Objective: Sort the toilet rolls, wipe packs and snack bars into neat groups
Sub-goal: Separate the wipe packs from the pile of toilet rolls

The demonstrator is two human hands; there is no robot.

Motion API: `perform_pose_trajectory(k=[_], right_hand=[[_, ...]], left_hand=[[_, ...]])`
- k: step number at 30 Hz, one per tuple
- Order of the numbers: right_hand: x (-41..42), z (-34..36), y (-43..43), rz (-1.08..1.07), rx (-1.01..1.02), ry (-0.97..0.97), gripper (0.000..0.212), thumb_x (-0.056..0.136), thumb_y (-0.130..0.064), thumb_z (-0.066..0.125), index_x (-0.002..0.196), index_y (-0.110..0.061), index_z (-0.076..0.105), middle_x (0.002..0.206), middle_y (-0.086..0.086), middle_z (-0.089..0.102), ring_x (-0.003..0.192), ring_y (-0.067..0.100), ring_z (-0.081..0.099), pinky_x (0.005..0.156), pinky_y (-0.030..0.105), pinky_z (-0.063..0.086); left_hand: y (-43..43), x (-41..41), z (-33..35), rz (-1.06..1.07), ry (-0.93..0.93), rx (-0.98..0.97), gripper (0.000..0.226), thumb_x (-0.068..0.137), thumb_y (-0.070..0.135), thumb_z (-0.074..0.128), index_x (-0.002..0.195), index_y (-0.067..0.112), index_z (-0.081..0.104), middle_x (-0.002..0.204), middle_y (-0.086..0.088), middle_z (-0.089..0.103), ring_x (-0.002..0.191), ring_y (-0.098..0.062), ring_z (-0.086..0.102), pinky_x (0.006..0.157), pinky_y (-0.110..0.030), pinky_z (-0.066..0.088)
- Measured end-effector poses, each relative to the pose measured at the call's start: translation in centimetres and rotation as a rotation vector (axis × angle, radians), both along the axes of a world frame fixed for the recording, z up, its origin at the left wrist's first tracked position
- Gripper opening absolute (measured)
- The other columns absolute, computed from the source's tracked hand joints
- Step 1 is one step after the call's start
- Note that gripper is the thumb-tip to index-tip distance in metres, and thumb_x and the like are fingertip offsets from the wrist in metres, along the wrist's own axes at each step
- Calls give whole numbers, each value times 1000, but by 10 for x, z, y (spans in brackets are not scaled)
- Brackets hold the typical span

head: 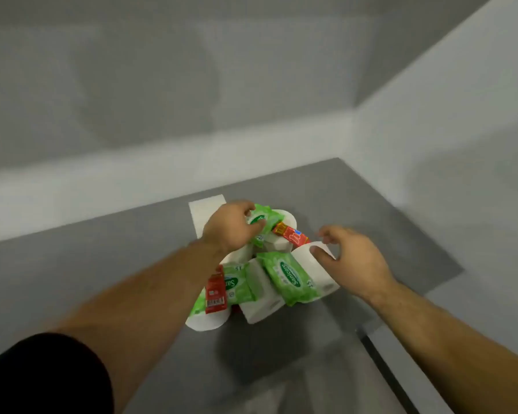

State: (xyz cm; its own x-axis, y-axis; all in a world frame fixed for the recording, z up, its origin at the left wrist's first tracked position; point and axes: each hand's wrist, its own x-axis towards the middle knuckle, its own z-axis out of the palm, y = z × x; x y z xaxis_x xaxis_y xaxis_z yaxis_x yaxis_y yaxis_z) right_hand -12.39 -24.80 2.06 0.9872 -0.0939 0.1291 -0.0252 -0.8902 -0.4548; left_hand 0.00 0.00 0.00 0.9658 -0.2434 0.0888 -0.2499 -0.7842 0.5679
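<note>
A mixed heap lies on the grey surface. My left hand grips a green wipe pack at the heap's far side. A red snack bar lies just right of that pack. My right hand hovers over a white toilet roll, its thumb at the roll's top edge and its fingers loosely curled. Two more green wipe packs lie among other white rolls. A second red snack bar rests on the left pack.
A white sheet lies flat behind the heap, partly under my left hand. Pale walls rise behind and to the right. The grey surface's right edge meets a dark gap near my right forearm.
</note>
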Motion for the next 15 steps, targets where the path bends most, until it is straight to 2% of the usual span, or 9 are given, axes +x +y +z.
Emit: perform_pose_trajectory(k=[3, 5, 7, 11, 13, 15], right_hand=[[4, -13, 15, 53, 21, 32, 36, 89, -55, 62, 121, -39, 61, 107, -20, 64, 98, 7, 62, 81, 30, 53], [6, -23, 20, 82, 68, 70, 34, 89, -54, 62, 120, -40, 60, 108, -20, 63, 100, 6, 61, 83, 30, 52], [10, -31, 20, 103, 99, 75, 32, 88, -54, 61, 118, -41, 60, 109, -20, 62, 99, 6, 60, 83, 33, 53], [29, -47, 12, 130, 145, 122, 30, 89, -53, 60, 117, -41, 60, 111, -19, 61, 99, 8, 59, 79, 31, 51], [40, -56, 5, 160, 156, 124, 27, 90, -51, 59, 115, -41, 61, 111, -18, 61, 97, 5, 57, 75, 27, 46], [51, -63, -3, 178, 172, 126, 24, 89, -50, 60, 111, -41, 62, 108, -19, 60, 93, 1, 56, 71, 22, 43]], left_hand=[[-1, 11, -14, 61, 69, 96, 53, 80, 66, 67, 116, 27, 72, 112, -3, 72, 104, -27, 68, 88, -40, 58], [-5, 14, -17, 97, 119, 198, 58, 76, 76, 63, 108, 29, 72, 106, -4, 71, 102, -28, 66, 86, -46, 59], [-8, 19, -20, 87, 150, 275, 69, 72, 85, 58, 108, 28, 70, 107, -3, 70, 107, -28, 61, 90, -48, 55], [-10, 26, -27, 82, 229, 297, 99, 45, 100, 46, 116, 34, 67, 107, 2, 73, 105, -25, 62, 96, -48, 52], [-11, 30, -31, 118, 240, 231, 97, 44, 98, 59, 117, 35, 68, 102, 6, 74, 98, -22, 67, 93, -45, 54], [-11, 31, -35, 163, 236, 108, 84, 49, 81, 81, 117, 32, 70, 100, 9, 73, 93, -18, 68, 88, -40, 57]])
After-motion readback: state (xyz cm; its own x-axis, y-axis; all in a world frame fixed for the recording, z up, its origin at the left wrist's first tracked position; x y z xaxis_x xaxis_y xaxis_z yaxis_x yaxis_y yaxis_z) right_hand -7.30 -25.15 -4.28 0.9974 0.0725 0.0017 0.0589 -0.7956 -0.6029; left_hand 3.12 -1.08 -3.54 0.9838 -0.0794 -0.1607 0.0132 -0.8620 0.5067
